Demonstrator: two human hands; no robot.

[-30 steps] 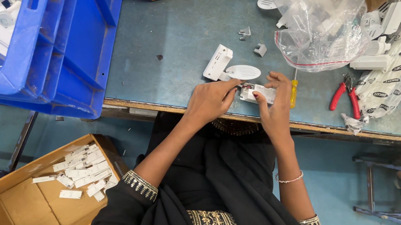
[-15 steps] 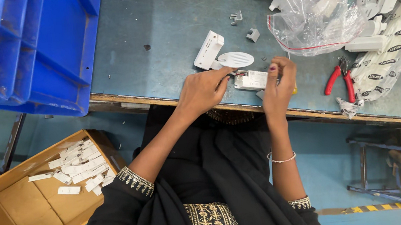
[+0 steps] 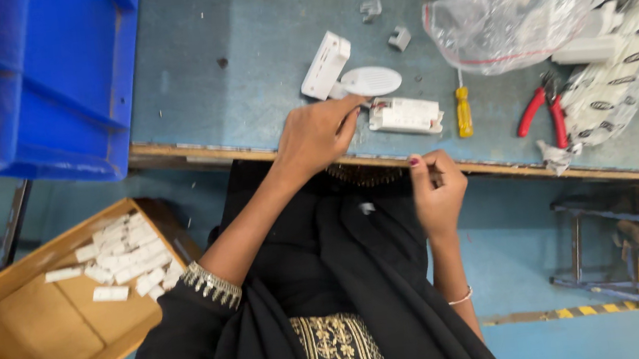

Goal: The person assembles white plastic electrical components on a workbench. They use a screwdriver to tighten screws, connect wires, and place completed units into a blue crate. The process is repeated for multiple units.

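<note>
Left hand [image 3: 320,133] pinches the left end of a white rectangular part [image 3: 406,115] at the bench [image 3: 243,68] near edge; right hand [image 3: 436,186], fingers curled, hangs just off the edge; clear bag [image 3: 508,2] far right.

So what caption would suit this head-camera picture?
Left hand touches a small white part at the table edge; right hand is drawn back.

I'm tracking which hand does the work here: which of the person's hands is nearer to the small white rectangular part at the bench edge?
Left. The left hand has fingertips at the white rectangular part's left end. The right hand is below it, off the bench edge.
</note>
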